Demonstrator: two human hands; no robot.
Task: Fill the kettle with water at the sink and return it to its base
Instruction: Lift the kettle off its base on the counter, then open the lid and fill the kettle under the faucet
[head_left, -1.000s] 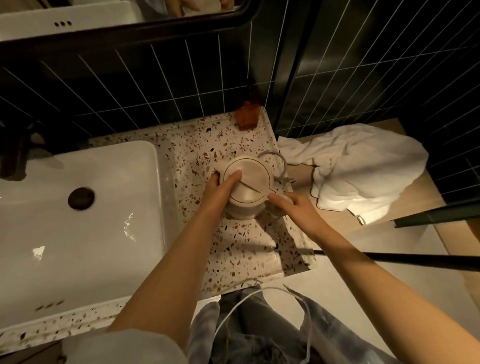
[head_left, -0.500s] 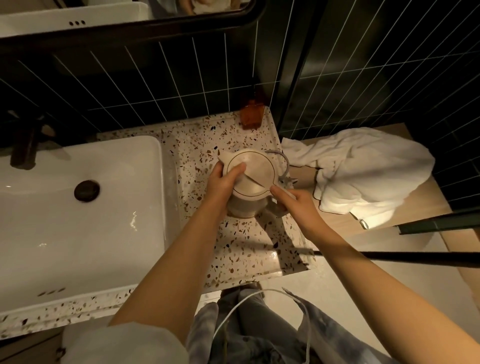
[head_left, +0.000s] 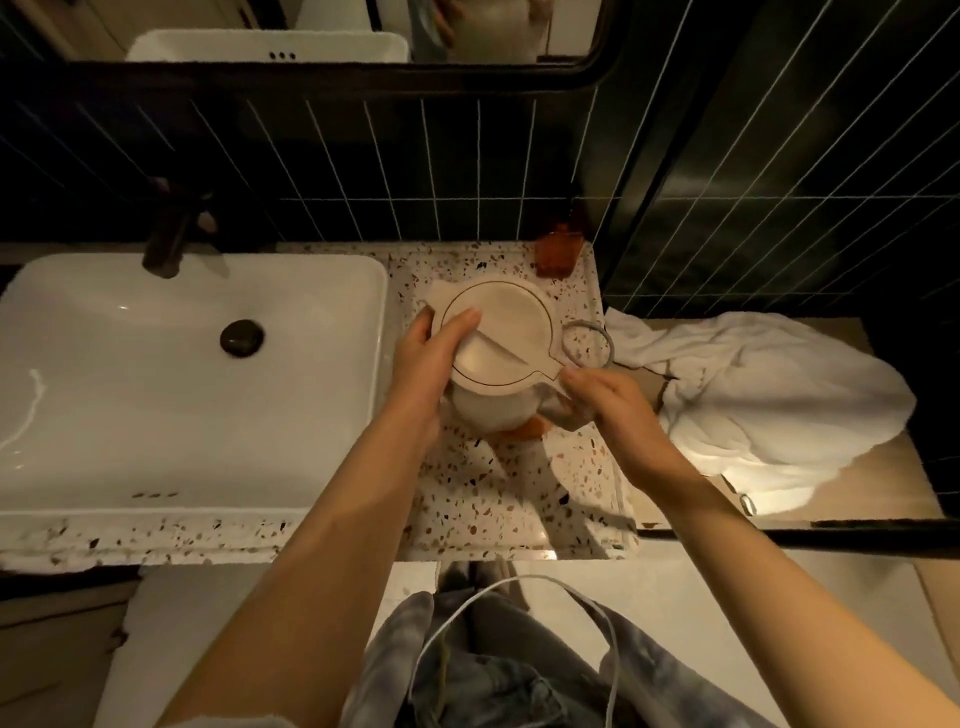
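Note:
A cream kettle (head_left: 511, 325) with a round closed lid stands on the speckled countertop (head_left: 498, 499), just right of the white sink (head_left: 171, 374). My left hand (head_left: 423, 364) wraps its left side, thumb lying on the lid. My right hand (head_left: 605, 397) grips the handle at the kettle's right. An orange patch (head_left: 530, 428) shows beneath the kettle's bottom; I cannot tell whether it is a base. A dark tap (head_left: 169, 236) stands behind the basin, with a dark drain (head_left: 241, 338) in it.
A crumpled white towel (head_left: 753, 395) lies on the wooden ledge to the right. An amber bottle (head_left: 558, 254) stands at the counter's back corner. A grey ring (head_left: 587, 345) sits beside the kettle. Dark tiled wall and a mirror rise behind.
The view has shifted so the sink and tap show more fully. Both hands have stayed on the kettle; an orange patch now shows under its bottom.

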